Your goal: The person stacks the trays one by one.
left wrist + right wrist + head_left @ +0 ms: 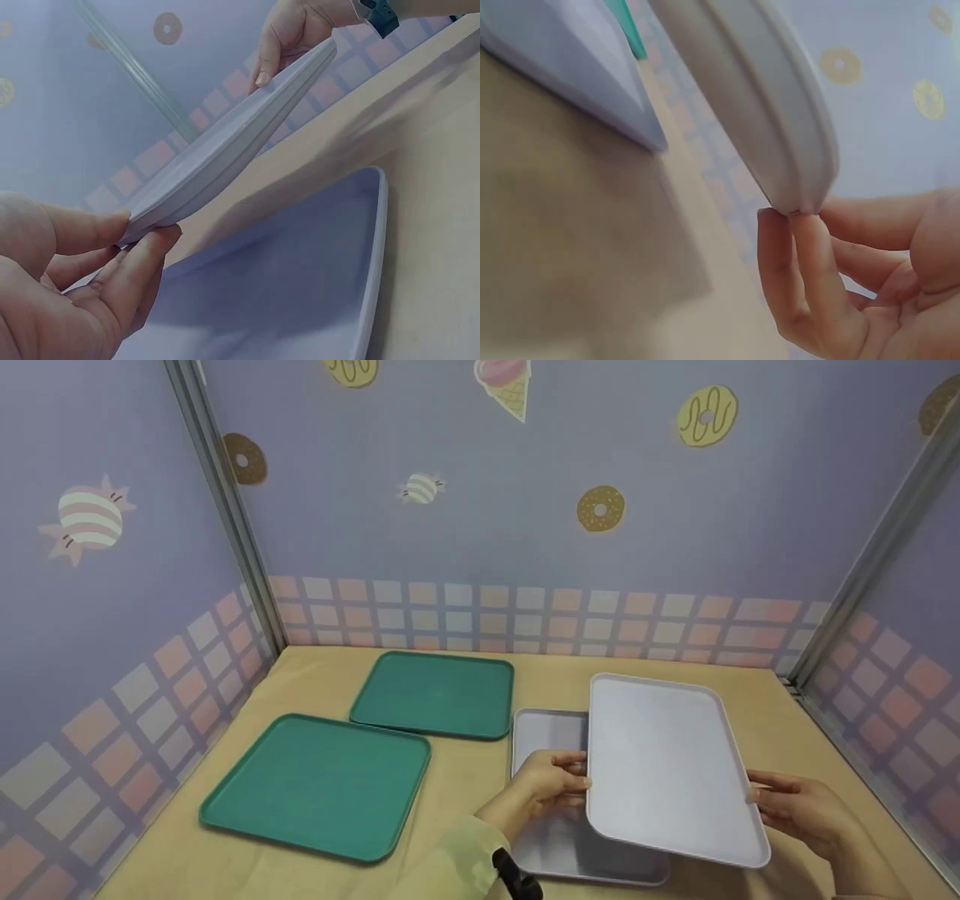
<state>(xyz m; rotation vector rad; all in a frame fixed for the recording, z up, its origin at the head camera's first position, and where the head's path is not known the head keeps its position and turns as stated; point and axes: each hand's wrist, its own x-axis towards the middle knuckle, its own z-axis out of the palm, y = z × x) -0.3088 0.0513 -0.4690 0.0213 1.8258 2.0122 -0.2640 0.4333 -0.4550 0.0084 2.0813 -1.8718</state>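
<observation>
Both hands hold a pale grey-white tray in the air, tilted, by its two opposite long sides. My left hand pinches the left edge, thumb above and fingers beneath. At the right edge, my right hand grips with thumb and fingertips. In the right wrist view, a lengthwise line runs along the side of the held tray; I cannot tell whether a second tray is nested under it. Below lies another pale grey tray on the table, partly hidden by the raised one and my left hand.
Two green trays lie flat on the left: a nearer one and a farther one, their edges close together. A yellowish cloth covers the table. Patterned panels with metal corner posts enclose the back and sides.
</observation>
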